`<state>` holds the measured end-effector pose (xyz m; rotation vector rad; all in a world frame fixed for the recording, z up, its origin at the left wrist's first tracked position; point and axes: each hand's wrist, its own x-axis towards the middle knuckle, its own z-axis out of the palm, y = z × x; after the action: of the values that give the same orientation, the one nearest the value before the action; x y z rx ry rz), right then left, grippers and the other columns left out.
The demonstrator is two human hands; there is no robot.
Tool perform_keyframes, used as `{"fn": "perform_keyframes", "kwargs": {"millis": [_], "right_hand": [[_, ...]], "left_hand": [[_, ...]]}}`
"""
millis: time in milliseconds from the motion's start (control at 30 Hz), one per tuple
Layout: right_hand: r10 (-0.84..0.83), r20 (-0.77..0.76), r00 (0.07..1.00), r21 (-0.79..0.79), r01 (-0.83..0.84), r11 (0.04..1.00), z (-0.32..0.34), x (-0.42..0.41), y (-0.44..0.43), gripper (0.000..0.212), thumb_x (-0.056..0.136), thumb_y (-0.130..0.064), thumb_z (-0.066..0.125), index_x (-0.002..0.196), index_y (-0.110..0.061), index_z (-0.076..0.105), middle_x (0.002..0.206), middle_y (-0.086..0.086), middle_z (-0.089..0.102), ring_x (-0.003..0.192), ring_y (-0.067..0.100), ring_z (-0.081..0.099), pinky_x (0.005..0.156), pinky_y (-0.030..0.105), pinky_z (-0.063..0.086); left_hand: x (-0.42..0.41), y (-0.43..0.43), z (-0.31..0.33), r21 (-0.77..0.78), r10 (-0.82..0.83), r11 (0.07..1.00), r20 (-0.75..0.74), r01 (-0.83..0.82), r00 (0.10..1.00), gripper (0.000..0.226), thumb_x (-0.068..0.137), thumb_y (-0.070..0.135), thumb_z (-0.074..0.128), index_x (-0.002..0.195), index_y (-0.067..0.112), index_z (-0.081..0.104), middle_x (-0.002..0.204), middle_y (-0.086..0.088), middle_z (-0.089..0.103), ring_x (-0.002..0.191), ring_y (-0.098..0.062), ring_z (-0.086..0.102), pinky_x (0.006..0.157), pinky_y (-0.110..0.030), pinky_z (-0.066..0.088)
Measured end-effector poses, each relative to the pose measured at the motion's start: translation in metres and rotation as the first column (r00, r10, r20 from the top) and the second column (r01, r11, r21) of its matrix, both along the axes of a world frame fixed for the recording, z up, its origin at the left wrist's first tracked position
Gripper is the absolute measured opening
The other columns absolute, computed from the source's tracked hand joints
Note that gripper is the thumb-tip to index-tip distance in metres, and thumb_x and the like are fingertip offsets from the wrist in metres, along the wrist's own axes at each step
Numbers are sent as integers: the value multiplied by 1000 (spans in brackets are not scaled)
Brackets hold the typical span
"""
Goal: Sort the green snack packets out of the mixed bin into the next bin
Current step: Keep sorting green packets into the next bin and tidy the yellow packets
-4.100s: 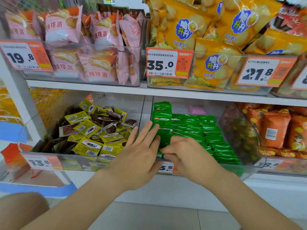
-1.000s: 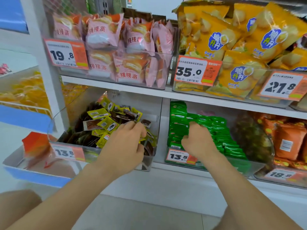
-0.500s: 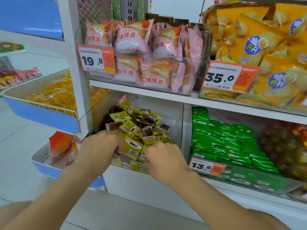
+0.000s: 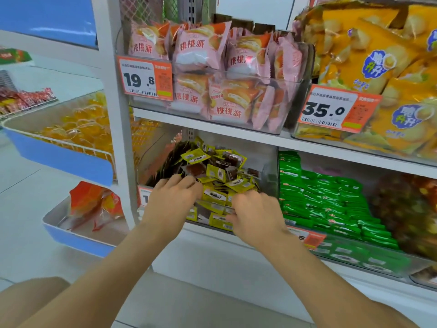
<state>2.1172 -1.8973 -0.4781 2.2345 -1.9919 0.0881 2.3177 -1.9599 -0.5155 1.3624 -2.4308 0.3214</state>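
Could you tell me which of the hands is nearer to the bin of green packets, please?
Right. The right hand is over the right part of the mixed bin, beside the green packets; the left hand is farther left.

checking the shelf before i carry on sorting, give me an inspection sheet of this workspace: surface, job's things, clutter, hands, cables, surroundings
surface: white shelf above the clear bins, which sit side by side
job's things: mixed bin heaped with yellow and brown packets; green packets stacked in rows in the next bin to its right
clutter: nothing seen
hands: left hand and right hand both at the front of the mixed bin, fingers bent down among the packets; grip cannot be told
cables: nothing seen
surroundings: pink pastry packs and yellow bags on the shelf above, with price tags 19.8 and 35.0; blue trays at left
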Motion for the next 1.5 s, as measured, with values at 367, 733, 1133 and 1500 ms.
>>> {"fn": "perform_keyframes", "kwargs": {"millis": [367, 733, 1133, 1500], "right_hand": [[-122, 305, 945, 113, 91, 989, -18, 22, -79, 70, 88, -65, 47, 154, -51, 28, 169, 7, 18, 154, 49, 11, 118, 71, 16], [-220, 154, 963, 468, 125, 875, -40, 2, -141, 87, 89, -82, 39, 159, -55, -7, 170, -7, -27, 153, 48, -24, 121, 70, -7], [-317, 378, 870, 109, 298, 948, -9, 12, -135, 67, 88, -60, 48, 146, -29, 42, 153, 22, 30, 143, 48, 28, 115, 61, 29], [-177, 208, 962, 505, 49, 862, -47, 3, -138, 79, 99, -71, 18, 161, -41, -19, 167, 0, -35, 154, 40, -28, 126, 57, -10]], "left_hand": [[11, -55, 3, 417, 233, 900, -205, -130, 951, 72, 88, 56, 21, 145, 16, 37, 146, -15, 46, 130, -43, 46, 105, -54, 43], [-20, -120, 4, 759, 138, 648, -37, -62, 990, 70, 102, 39, 32, 165, 39, 1, 173, 8, -12, 157, -39, -16, 127, -55, -3], [-14, -115, 18, 308, 177, 951, -479, -24, 860, 40, 89, 8, 49, 127, 12, 60, 129, -16, 50, 123, -40, 44, 104, -46, 38], [-45, -131, -11, 749, 82, 661, -14, -44, 997, 58, 105, 64, 16, 159, 56, -5, 170, 7, -22, 154, -19, -30, 123, -50, -21]]}}
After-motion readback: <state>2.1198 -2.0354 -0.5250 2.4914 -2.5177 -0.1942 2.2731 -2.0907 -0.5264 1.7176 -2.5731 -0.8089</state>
